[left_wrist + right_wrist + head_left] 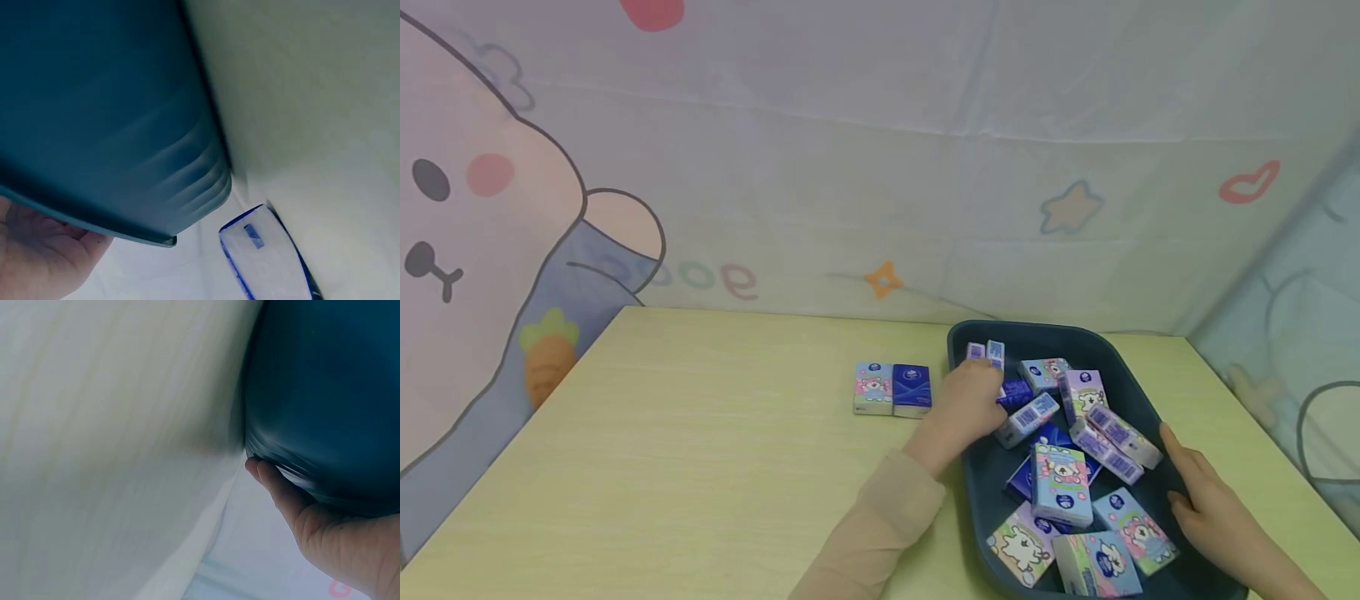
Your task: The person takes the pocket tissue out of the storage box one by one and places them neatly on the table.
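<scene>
Reaching among the packets [1062,485] in the tray [988,475]

The left hand [972,402] dips into the tray's far left corner, its fingertips hidden, so I cannot tell whether they have closed on anything. The right hand [1213,504] steadies the tray's right side, fingers fairly straight against the outer wall. To my eye, picking out a packet is the step in hand; the next move calls for a clean pinch on just one.

The tray is dark, smooth, seemingly moulded plastic with rounded corners. Its packets are small, soft-edged blocks in glossy printed wrap. Left of the tray, a pastel packet [873,389] and a blue packet [912,390] sit side by side on the pale wood-grained bench [722,442].
</scene>
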Motion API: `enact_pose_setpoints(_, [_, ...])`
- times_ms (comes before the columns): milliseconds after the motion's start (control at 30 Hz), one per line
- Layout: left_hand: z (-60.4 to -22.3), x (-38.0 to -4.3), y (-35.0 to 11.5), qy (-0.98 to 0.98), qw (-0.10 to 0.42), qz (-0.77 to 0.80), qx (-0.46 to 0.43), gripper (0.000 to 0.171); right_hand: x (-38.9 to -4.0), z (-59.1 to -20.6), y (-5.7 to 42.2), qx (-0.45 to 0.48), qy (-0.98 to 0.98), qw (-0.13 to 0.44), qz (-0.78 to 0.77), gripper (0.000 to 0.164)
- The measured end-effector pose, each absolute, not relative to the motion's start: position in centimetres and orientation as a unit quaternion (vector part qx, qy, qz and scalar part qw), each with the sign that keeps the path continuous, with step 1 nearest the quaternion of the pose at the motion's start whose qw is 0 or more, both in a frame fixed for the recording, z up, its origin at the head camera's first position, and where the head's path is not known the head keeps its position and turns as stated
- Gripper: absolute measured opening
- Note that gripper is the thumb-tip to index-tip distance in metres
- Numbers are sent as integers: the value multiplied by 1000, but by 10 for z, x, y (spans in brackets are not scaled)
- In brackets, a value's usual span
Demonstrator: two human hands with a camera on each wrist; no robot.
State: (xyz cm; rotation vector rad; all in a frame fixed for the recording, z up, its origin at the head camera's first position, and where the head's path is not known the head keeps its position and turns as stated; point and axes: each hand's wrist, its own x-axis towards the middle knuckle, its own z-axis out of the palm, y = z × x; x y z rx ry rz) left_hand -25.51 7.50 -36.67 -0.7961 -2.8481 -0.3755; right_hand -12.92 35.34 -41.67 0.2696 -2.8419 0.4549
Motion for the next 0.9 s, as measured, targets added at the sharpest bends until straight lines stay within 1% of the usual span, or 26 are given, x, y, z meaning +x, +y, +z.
enact_pose_setpoints(133, [-361, -254, 70, -950, 86, -161, -254, 12, -129, -417, 353, 95, -974, 131, 157, 93])
enact_pose_setpoints(267, [-358, -254, 66, -945, 77, -214, -236, 14, -130, -417, 353, 91, -975, 127, 156, 93])
enact_pose_setpoints(433, [-353, -257, 57, -929, 48, -298, -217, 22, -130, -416, 351, 84, -978, 115, 156, 93])
enact_pose_setpoints(567, [-348, -259, 44, -901, 9, -384, -199, 32, -130, -416, 350, 88, -976, 124, 155, 93])
enact_pose_setpoints(633, [-347, -260, 37, -885, -8, -426, -187, 39, -130, -416, 350, 90, -976, 130, 152, 93])
enact_pose_setpoints(733, [-345, -262, 24, -869, -27, -463, -174, 39, -130, -417, 351, 93, -975, 137, 147, 93])
enact_pose_setpoints(900, [-342, -266, 3, -853, -38, -497, -153, 39, -130, -417, 351, 95, -975, 135, 149, 94])
